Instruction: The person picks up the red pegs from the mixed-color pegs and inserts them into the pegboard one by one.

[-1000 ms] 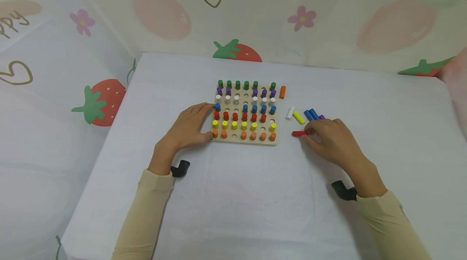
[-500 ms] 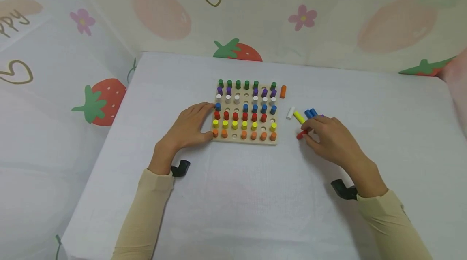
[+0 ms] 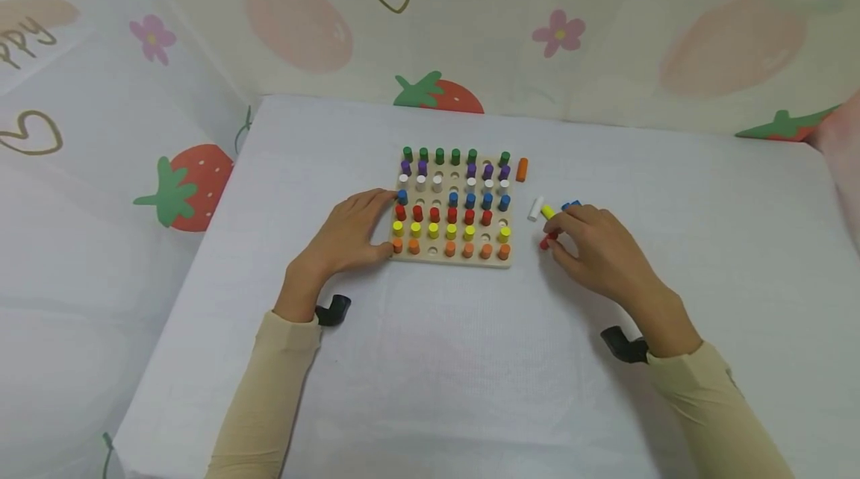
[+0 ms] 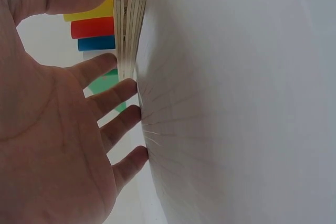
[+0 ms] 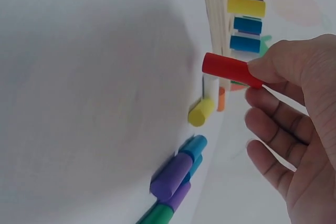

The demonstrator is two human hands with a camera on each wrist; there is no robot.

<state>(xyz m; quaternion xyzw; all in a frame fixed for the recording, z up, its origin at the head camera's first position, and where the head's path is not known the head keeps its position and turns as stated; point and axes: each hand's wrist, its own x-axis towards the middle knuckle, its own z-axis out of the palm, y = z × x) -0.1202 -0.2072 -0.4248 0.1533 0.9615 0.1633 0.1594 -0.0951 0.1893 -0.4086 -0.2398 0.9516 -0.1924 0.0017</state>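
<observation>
A wooden pegboard [image 3: 452, 262] bears rows of green, purple, white, blue, red, yellow and orange pegs, with several bare holes among them. My left hand [image 3: 346, 233] rests at the board's left edge, thumb and fingers spread and fairly straight. In the left wrist view the thumb touches the board's side, and the fingertips reach down to the tablecloth. To the right of the board, my right hand [image 3: 601, 251] pinches a red peg [image 5: 224, 66] between thumb and fingers. The peg is lifted off the cloth and tilted, one end sticking out.
Loose on the cloth lie a white peg [image 3: 536, 208], a yellow peg [image 5: 201, 112], blue pegs [image 5: 193, 146], purple pegs [image 5: 171, 176] and a green peg [image 5: 159, 215]. An orange peg [image 3: 522, 169] lies beside the board's upper right corner. A printed curtain [image 3: 470, 31] hangs behind the table.
My right hand has picked up the red peg, turned it from lying flat to tilted, and shifted slightly left and away from me. The left hand and board have stayed put.
</observation>
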